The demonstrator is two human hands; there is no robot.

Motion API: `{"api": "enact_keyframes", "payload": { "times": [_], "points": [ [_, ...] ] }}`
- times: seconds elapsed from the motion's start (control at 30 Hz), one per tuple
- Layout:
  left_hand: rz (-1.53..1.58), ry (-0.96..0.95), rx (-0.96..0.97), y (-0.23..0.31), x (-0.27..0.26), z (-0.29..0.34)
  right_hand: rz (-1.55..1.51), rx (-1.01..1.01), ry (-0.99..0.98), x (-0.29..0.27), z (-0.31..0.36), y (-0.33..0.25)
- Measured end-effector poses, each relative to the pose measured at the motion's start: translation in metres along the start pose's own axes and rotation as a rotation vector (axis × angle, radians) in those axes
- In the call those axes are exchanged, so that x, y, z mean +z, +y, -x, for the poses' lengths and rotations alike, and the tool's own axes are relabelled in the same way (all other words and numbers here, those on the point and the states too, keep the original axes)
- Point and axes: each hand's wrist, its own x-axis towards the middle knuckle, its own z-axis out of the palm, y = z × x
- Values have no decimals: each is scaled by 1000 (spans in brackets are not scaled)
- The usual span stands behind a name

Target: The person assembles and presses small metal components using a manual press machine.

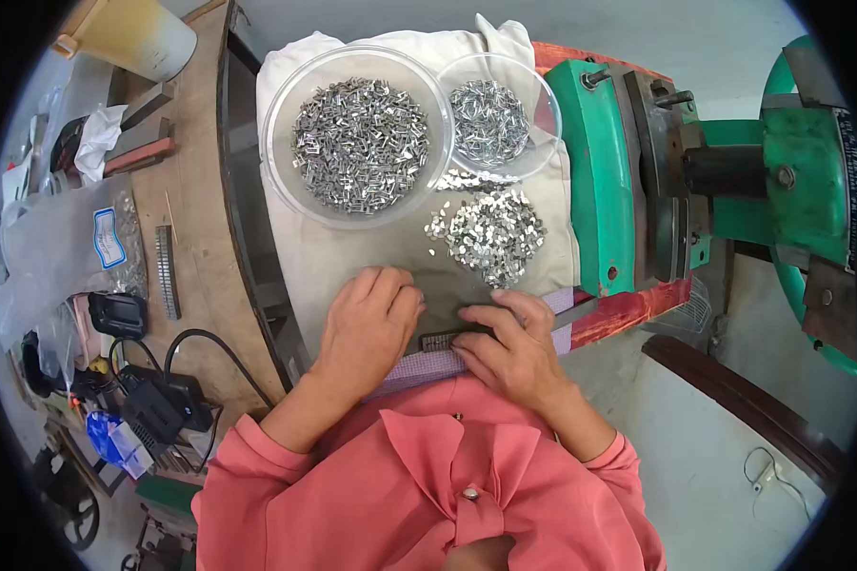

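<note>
Here I've got the left hand [369, 319] curled, fingertips hidden, and the right hand [514, 350] bent at one partly covered dark block [436, 342] between them, either grip I can't tell, below two clear tubs [278, 119] and one big silvery heap [497, 233].

Yellowish bucket [138, 38], crumpled tissue [97, 141], wooden bench [198, 224]

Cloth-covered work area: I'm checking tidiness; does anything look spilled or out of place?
The pile of small silvery pieces: it lies loose on the cloth, with strays at its left, while other metal parts sit in round bowls. It may be deliberate.
</note>
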Motion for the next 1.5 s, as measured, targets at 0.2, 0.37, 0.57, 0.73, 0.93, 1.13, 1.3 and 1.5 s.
{"api": "enact_keyframes", "payload": {
  "times": [0.2,0.37,0.57,0.73,0.93,1.13,1.3,1.5],
  "points": [
    [88,46,-27,9,-7,11,35,132,140,-9,-27,14],
    [118,44,-13,14,-1,18,114,63,130,-3,-59,33],
    [124,17,5,22,7,19,97,38,84,-6,-64,27],
    [107,17,54,24,19,16,144,46,121,0,-58,27],
    [105,20,73,25,23,16,129,76,96,-5,-65,27],
    [153,-20,60,24,17,16,85,96,78,-7,-60,29],
    [160,-67,99,19,14,19,99,39,83,-9,-65,35],
    [84,-86,192,23,17,14,189,-32,-13,-13,-64,35]
  ]
}}
